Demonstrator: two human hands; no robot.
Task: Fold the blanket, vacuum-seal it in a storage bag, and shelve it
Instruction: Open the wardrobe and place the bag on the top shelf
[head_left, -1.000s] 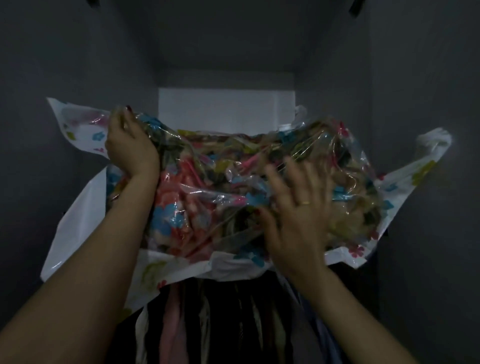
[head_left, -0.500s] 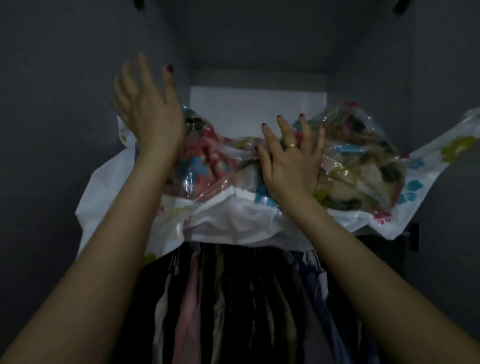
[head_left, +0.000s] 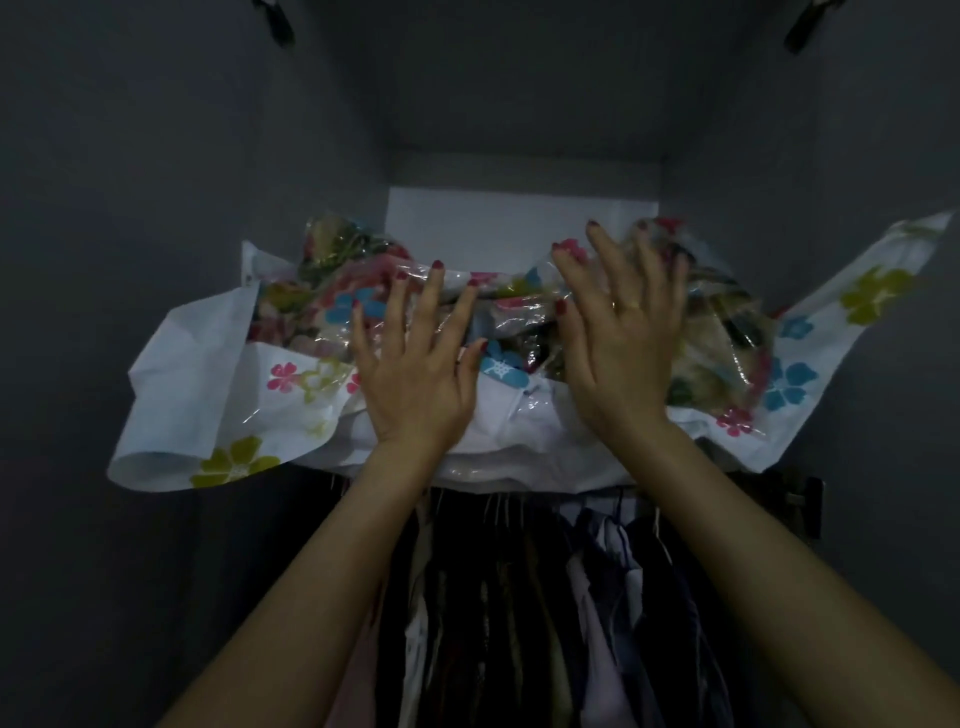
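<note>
Inside a dark grey wardrobe (head_left: 156, 260), on the high shelf above a rail of hanging clothes (head_left: 545, 597): the floral storage bag (head_left: 208, 374), sealed round the folded blanket (head_left: 332, 291), lying mostly on the shelf with its near edge overhanging toward the wrists. Loose white corners flaring out well beyond either palm, the right one riding up the side wall. Left hand (head_left: 415, 374) laid flat on the front middle of the bag, fingers spread and straight, pressing rather than gripping. Right hand (head_left: 618, 343) just beside it, likewise splayed against the crinkled plastic, gold ring (head_left: 626, 305) on one finger. Best finished, by the look of it, with an even push from both palms toward the back panel, then the slack corners tucked in.
</note>
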